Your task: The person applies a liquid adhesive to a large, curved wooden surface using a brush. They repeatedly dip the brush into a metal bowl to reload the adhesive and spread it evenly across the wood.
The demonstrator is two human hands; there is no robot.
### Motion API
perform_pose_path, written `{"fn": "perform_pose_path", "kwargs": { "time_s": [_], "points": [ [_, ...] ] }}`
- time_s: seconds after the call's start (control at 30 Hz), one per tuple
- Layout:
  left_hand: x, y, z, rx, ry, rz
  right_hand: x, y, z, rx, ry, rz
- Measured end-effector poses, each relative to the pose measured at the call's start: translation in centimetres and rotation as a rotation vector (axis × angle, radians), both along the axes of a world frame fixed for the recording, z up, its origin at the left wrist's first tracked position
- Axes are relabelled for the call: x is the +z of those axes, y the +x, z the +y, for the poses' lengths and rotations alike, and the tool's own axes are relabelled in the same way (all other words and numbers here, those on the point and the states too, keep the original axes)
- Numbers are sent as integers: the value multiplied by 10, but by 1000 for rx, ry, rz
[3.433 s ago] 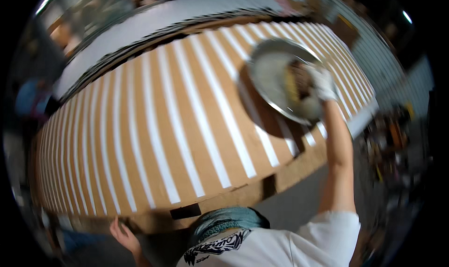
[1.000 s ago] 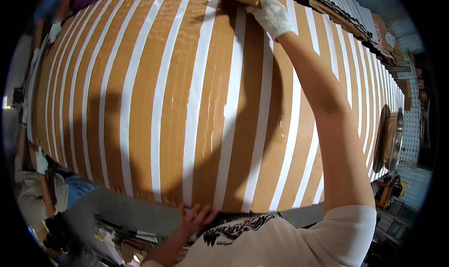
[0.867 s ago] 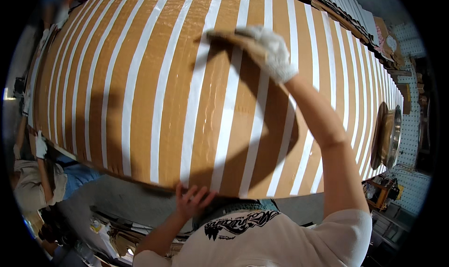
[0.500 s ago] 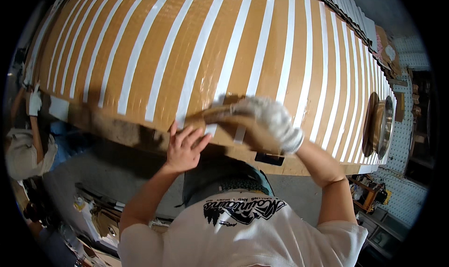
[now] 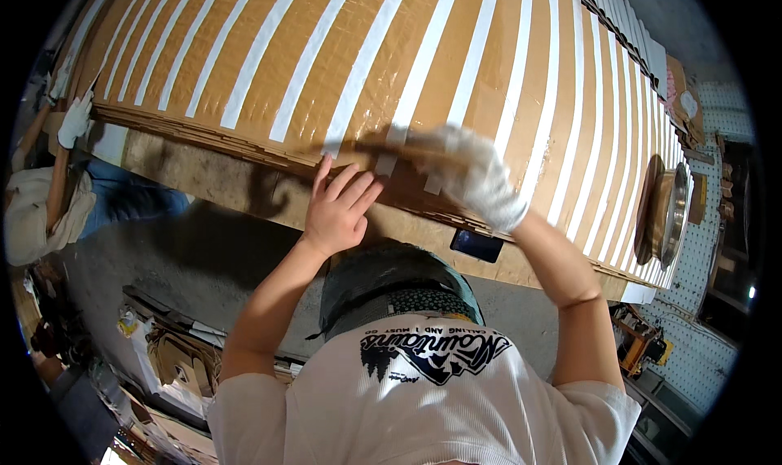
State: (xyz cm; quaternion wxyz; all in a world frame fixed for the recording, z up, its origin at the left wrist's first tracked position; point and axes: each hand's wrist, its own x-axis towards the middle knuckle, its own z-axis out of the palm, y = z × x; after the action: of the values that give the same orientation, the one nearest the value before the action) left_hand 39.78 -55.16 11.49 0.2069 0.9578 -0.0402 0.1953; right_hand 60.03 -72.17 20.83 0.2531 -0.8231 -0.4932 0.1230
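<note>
Broad brown sheets with white strips form a stack [image 5: 342, 54] across the bench before me. My left hand [image 5: 340, 208] is bare, its fingers spread with the tips at the stack's near edge, by the end of a white strip. To its right, over the same edge, my right hand [image 5: 476, 176] wears a whitish work glove. That hand is closed around a flat brown tool [image 5: 399, 150], smeared by motion, which points left across the strips. Its exact kind cannot be made out.
A round metal bowl [image 5: 673, 217] sits at the stack's right end. A dark phone [image 5: 476, 244] lies on the wooden bench edge [image 5: 204, 178]. At far left, another person's gloved hand [image 5: 76, 121] is at the stack's corner. Cardboard pieces [image 5: 181, 359] stand low on the left.
The view has shifted, so the stack sits higher and its layered near edge shows more. My left hand stays at the edge; my right hand still moves the flat brown tool over the strips.
</note>
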Motion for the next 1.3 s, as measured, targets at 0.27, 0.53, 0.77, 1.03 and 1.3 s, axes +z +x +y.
{"fn": "perform_pose_path", "kwargs": {
  "time_s": [0.27, 0.53, 0.77, 1.03, 1.3],
  "points": [
    [5, 3, -1, 3, -28, -7, 0, -12, 27, -180, -3, -264],
    [6, 5, 2, 8, -6, 16, 20, 16, -3, -203, -141, 162],
    [11, 14, -3, -22, 49, -21, -22, 164, -44, -264, 21, -556],
    [9, 9, -2, 17, 56, -13, 8, -10, -77, -19, -179, -279],
    [27, 17, -23, -46, 28, 7, 16, 41, -96, -262, 0, -167]
  ]
}}
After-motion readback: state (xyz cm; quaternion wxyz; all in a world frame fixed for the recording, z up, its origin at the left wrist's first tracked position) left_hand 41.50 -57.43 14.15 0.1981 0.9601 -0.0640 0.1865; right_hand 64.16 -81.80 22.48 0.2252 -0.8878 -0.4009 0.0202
